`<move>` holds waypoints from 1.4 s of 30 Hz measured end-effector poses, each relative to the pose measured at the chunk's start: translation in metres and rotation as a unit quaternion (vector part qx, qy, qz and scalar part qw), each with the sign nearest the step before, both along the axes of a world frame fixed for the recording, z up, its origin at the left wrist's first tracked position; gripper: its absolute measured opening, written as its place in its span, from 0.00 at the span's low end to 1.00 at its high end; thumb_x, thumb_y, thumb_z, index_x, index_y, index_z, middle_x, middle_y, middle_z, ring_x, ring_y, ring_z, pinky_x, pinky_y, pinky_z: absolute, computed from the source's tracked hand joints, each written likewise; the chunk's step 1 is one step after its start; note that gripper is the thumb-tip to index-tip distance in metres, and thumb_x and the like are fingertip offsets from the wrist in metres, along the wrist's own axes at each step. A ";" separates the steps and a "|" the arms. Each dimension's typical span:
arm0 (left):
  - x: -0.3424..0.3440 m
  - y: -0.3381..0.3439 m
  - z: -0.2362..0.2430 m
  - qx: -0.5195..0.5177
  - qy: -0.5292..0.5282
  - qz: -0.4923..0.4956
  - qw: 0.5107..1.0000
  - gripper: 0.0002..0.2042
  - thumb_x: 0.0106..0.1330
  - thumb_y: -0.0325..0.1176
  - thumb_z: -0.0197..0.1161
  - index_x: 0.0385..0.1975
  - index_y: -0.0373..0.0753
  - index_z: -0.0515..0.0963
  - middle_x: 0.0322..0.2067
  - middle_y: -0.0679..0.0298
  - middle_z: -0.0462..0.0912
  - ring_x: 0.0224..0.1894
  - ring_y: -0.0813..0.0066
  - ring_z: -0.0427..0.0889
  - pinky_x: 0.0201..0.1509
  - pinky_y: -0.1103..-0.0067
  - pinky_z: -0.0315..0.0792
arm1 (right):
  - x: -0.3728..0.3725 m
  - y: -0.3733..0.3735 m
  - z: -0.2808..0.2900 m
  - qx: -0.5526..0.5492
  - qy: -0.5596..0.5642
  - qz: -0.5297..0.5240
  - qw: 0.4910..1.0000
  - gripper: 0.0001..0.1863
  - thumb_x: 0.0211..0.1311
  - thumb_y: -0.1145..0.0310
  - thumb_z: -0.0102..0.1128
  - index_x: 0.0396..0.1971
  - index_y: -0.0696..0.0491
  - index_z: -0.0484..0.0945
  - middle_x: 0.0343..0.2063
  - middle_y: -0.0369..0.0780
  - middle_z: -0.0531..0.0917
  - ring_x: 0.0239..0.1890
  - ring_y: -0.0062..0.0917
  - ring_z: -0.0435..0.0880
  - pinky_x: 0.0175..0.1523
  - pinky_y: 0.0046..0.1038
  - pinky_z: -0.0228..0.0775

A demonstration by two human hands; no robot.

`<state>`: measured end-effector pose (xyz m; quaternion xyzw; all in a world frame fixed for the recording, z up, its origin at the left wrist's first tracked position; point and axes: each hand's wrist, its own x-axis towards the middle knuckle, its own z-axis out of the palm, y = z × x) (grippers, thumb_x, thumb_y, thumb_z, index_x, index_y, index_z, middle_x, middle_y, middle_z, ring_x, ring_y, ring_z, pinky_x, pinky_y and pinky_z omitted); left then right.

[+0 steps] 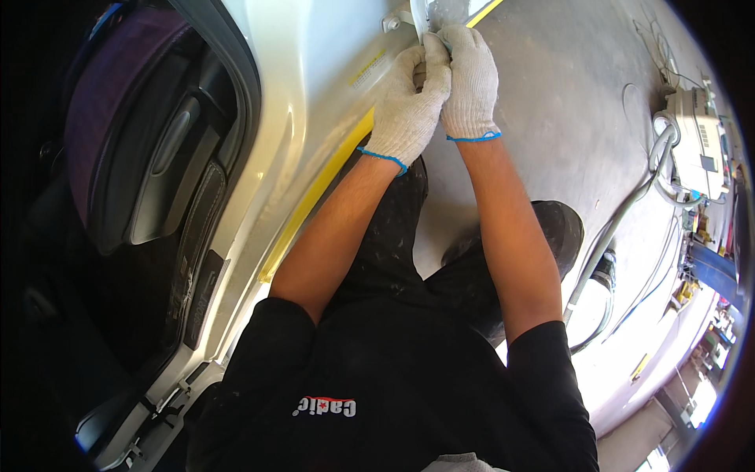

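Note:
Both my hands wear off-white knit gloves with blue cuffs and meet at the top middle, at the lower edge of a pale, partly grey-coated car panel (449, 11). My left hand (410, 102) is closed, thumb and fingers curled toward each other around a small gap with something dark in it. Pressed against it, my right hand (470, 82) has its fingers folded down at the panel edge. What the fingertips grip is hidden by the gloves. A metal door hinge (396, 21) sits just left of the fingers.
The white car body (277, 134) stands on my left, its doorway showing a dark interior. Yellow masking tape (318, 185) runs along the sill. Right, on the concrete floor (550, 102), stands a beige machine (692, 141) with a thick hose (621, 224) and cables.

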<state>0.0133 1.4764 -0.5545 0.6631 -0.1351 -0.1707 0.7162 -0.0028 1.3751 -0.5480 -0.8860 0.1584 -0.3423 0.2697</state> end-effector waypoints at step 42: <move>0.022 0.007 0.016 0.071 -0.097 0.018 0.993 0.24 0.76 0.49 0.61 0.51 0.28 0.77 0.38 0.62 0.83 0.40 0.78 0.80 0.46 0.78 0.76 | 0.019 -0.010 0.018 0.082 0.001 0.097 0.992 0.11 0.68 0.62 0.63 0.35 0.56 0.80 0.35 0.47 0.82 0.38 0.44 0.83 0.44 0.39 0.75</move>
